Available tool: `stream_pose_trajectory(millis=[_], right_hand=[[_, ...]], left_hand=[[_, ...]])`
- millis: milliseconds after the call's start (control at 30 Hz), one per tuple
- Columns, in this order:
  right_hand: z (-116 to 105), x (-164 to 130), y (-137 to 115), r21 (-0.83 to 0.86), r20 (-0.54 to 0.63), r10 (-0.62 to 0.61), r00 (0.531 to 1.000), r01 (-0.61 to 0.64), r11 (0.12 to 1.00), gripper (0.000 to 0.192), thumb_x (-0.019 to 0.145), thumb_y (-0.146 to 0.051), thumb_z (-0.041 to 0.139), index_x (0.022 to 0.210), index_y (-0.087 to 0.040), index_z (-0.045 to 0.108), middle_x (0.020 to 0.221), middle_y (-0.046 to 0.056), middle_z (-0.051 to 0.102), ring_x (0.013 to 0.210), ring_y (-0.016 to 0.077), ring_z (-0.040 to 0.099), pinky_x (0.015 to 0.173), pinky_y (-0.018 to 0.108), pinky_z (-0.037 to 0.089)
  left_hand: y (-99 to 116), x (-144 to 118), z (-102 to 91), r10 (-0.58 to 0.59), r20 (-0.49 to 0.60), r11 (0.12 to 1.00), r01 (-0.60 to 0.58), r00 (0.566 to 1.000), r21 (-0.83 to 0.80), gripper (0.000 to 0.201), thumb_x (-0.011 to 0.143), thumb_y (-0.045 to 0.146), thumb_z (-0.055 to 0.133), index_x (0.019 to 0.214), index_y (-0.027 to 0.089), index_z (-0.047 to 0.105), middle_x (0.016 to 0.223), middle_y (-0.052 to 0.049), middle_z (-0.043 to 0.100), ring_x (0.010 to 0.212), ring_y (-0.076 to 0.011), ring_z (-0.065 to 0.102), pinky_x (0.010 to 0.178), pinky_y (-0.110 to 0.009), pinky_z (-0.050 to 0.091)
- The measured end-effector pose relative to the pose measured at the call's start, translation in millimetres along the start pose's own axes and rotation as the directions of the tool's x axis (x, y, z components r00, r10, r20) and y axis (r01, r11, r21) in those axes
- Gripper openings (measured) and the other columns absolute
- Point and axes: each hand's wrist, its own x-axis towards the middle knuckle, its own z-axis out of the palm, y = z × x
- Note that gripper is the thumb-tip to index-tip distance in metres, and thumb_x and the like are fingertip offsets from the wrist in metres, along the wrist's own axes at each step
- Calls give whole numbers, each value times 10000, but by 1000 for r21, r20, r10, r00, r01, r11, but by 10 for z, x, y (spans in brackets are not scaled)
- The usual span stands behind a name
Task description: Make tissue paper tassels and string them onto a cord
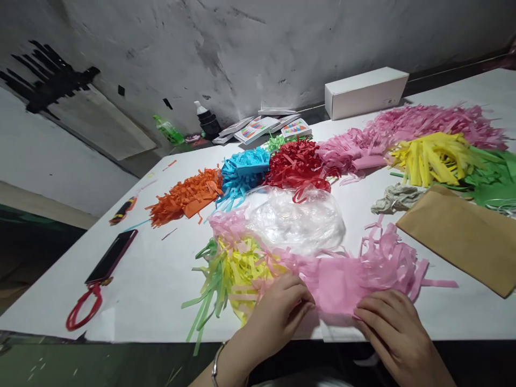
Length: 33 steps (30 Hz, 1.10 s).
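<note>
Pink fringed tissue paper (338, 284) lies at the table's front edge, its flat uncut part between my two hands. My left hand (284, 306) pinches the left edge of that flat part. At its lower right corner, my right hand (389, 317) is closed on the paper too, fingers together. Loose pink strips (389, 258) spread beyond my right hand. Beside my left hand sit yellow fringed tissue paper (245, 263) and green strips (212, 290). Just behind the pink paper rests a crumpled clear plastic bag (298, 217).
Orange (185, 196), blue (244, 169) and red fringe bundles (294, 161) stretch across the table's middle. More pink fringe (439, 126), yellow fringe (435, 158) and a brown paper envelope (463, 231) lie right. A phone (112, 257) is left; a white box (366, 92) stands behind.
</note>
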Motion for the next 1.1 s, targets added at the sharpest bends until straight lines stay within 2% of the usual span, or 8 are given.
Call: stream_pose_trajectory(millis=[167, 300, 533, 733, 933, 1100], right_hand=[[-37, 34, -15, -13, 25, -24, 999, 24, 1000, 114, 914, -149, 617, 1006, -195, 666, 909, 29, 685, 890, 193, 633, 924, 387, 407], [-54, 135, -92, -5, 12, -34, 999, 34, 999, 141, 903, -132, 612, 1016, -196, 665, 895, 25, 680, 881, 193, 636, 935, 393, 400], [73, 370, -327, 113, 15, 12, 1000, -14, 994, 141, 935, -108, 552, 929, -195, 662, 782, 9, 616, 764, 166, 549, 825, 346, 378], [243, 352, -380, 169, 67, 68, 995, -79, 982, 239, 980, -131, 462, 830, -209, 631, 747, 5, 564, 731, 167, 490, 747, 332, 348], [189, 354, -366, 193, 173, 79, 982, -113, 975, 198, 958, -110, 504, 843, -210, 629, 769, 2, 575, 741, 161, 503, 740, 311, 372], [197, 356, -358, 195, 167, 83, 982, -116, 974, 168, 952, -121, 536, 848, -217, 627, 776, -5, 580, 746, 160, 508, 756, 311, 373]], left_hand=[[-10, -46, 9, -49, 7, 999, 49, 999, -5, 125, 949, 132, 547, 881, 198, 628, 893, -38, 653, 865, -171, 586, 731, -255, 448], [5, -51, 28, -28, -11, 1000, 28, 1000, 9, 135, 941, 130, 537, 880, 194, 640, 884, -50, 659, 838, -177, 595, 706, -256, 464], [26, -82, 44, -31, -5, 999, 31, 1000, 27, 138, 935, 113, 542, 891, 200, 638, 907, -44, 660, 861, -176, 594, 720, -251, 460], [4, -135, 65, -35, -7, 999, 35, 999, 4, 150, 924, 77, 550, 901, 205, 627, 924, -34, 656, 882, -174, 580, 748, -254, 440], [22, -135, 56, -32, -12, 999, 32, 999, -10, 147, 929, 78, 548, 891, 198, 625, 928, -36, 653, 871, -171, 576, 748, -255, 435], [8, -141, 64, -37, 4, 999, 37, 999, 0, 156, 919, 63, 552, 899, 199, 626, 950, -33, 653, 888, -173, 573, 773, -264, 435]])
